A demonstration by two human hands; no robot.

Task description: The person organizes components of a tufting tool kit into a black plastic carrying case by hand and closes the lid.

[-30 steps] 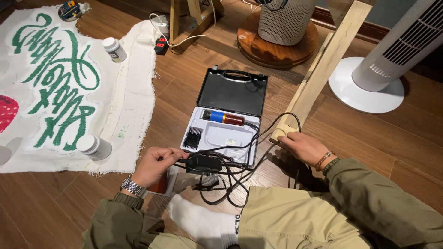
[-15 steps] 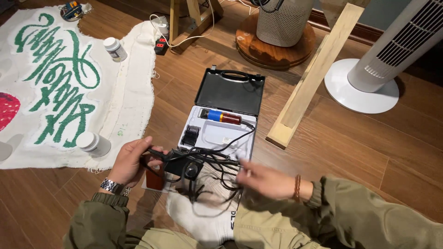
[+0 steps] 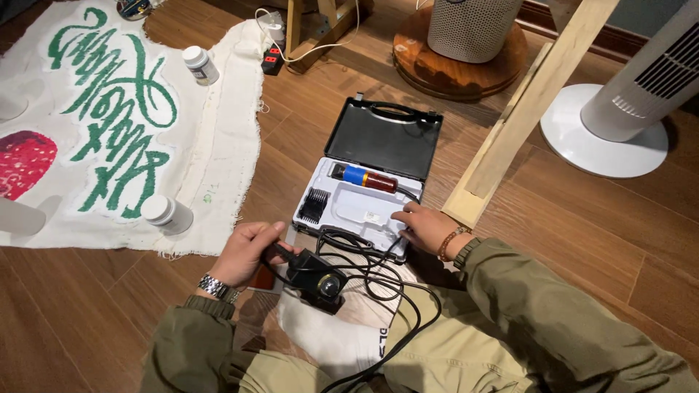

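Observation:
An open black tool case (image 3: 384,138) lies on the wooden floor in front of me, with a white insert (image 3: 342,211) holding a red, blue and yellow hand tool (image 3: 362,177) and a black comb piece (image 3: 314,206). My left hand (image 3: 247,251) grips a black power adapter (image 3: 316,277) trailing a tangle of black cord (image 3: 378,280) over my lap. My right hand (image 3: 426,228) rests on the case's near right corner, fingers touching the insert and the cord there.
A white cloth with green lettering (image 3: 116,116) covers the floor at left, with two white-capped bottles (image 3: 166,214) on it. A wooden beam (image 3: 520,116) leans at right beside a white tower fan base (image 3: 604,131). A round wooden stand (image 3: 459,62) sits behind the case.
My right hand moved from the beam's foot down to my lap, then up to the case's near corner. My left hand with the adapter drifted left, then back toward centre.

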